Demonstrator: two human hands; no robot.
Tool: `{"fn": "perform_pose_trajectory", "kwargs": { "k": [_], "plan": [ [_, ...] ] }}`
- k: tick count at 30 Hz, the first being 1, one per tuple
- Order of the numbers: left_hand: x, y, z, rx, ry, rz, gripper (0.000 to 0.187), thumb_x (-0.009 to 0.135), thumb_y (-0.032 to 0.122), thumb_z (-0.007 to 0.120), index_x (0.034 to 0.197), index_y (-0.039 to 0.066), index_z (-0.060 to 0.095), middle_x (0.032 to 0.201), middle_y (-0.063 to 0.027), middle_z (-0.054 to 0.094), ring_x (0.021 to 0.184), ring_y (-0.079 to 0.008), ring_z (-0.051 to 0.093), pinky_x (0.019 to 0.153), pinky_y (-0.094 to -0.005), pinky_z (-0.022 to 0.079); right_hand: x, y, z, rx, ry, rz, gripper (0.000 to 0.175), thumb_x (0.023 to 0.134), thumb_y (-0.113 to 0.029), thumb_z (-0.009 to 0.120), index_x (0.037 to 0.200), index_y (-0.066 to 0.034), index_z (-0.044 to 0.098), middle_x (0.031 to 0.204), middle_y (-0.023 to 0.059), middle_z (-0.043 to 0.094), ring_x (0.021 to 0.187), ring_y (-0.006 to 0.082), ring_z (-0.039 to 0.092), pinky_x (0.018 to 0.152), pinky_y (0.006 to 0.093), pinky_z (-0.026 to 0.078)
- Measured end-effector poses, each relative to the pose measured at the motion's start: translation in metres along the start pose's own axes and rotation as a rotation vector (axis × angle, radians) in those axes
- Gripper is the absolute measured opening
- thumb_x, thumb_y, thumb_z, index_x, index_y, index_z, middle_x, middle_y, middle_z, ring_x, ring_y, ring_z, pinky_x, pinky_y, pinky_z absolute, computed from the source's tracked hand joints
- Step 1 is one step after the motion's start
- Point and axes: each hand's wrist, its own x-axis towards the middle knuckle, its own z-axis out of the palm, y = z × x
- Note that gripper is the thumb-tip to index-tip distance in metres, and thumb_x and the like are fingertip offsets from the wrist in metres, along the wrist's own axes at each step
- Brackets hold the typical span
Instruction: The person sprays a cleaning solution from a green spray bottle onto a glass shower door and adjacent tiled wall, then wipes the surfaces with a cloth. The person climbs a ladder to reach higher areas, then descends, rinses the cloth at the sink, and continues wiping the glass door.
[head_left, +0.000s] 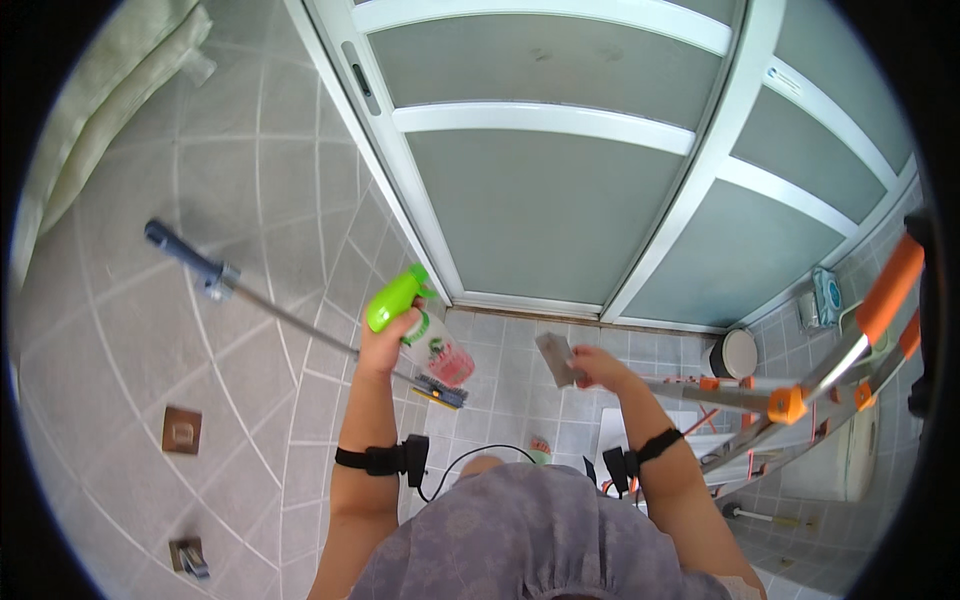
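Note:
My left hand grips a spray bottle by its neck. The spray bottle is clear with pinkish liquid and bears writing; its trigger head is bright green. In my right hand is a flat grey rectangular pad, held by one edge above the tiled floor. Whether it is a sponge or a folded cloth cannot be settled. Ahead of both hands stands a sliding door with white frames and frosted panels. A long-handled floor brush slants behind my left wrist, its bristled head below the bottle.
To the right stands a folding ladder with orange fittings, close to my right forearm. A round bin and a wipes pack are beyond it. The tiled wall at left carries metal fixtures; a pale curtain hangs farther up.

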Motion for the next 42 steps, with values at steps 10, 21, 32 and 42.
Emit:
{"fn": "perform_pose_trajectory", "kwargs": {
  "k": [10, 21, 32, 42],
  "plan": [
    [0.248, 0.002, -0.040, -0.207, -0.250, 0.105, 0.058, 0.066, 0.019, 0.068, 0.119, -0.002, 0.054, 0.112, -0.0137, 0.061, 0.103, -0.0254, 0.056, 0.093, -0.0364, 0.040, 0.168, -0.310, -0.064, -0.762, -0.272, -0.167, 0.030, 0.077, -0.026, 0.063, 0.099, -0.0052, 0.060, 0.078, 0.0027, 0.057, 0.057, 0.0117, 0.053, 0.055, 0.0263, 0.048],
    [0.360, -0.008, -0.109, -0.167, -0.224, 0.195, 0.066, 0.068, 0.028, 0.070, 0.123, -0.002, 0.049, 0.119, -0.0151, 0.055, 0.113, -0.0294, 0.051, 0.096, -0.0399, 0.038, 0.288, -0.437, -0.084, -0.848, -0.533, -0.235, 0.032, 0.076, -0.023, 0.068, 0.102, -0.0059, 0.061, 0.088, 0.0046, 0.060, 0.070, 0.0163, 0.058, 0.066, 0.0315, 0.052],
    [0.429, 0.022, -0.127, -0.242, -0.335, 0.355, 0.071, 0.063, 0.031, 0.074, 0.121, -0.002, 0.050, 0.122, -0.0162, 0.051, 0.115, -0.0297, 0.048, 0.100, -0.0447, 0.035, 0.267, -0.451, -0.105, -0.944, -0.693, -0.418, 0.030, 0.085, -0.022, 0.059, 0.106, 0.0003, 0.058, 0.087, 0.0051, 0.061, 0.075, 0.0146, 0.058, 0.074, 0.0311, 0.046],
    [0.413, 0.034, -0.116, -0.326, -0.177, 0.162, 0.065, 0.059, 0.026, 0.071, 0.118, 0.001, 0.057, 0.133, -0.0170, 0.042, 0.112, -0.0260, 0.051, 0.093, -0.0363, 0.042, 0.259, -0.458, -0.117, -0.796, -0.762, -0.216, 0.032, 0.083, -0.025, 0.063, 0.098, 0.0024, 0.058, 0.076, 0.0029, 0.059, 0.068, 0.0118, 0.055, 0.069, 0.0283, 0.045]
  ]
}}
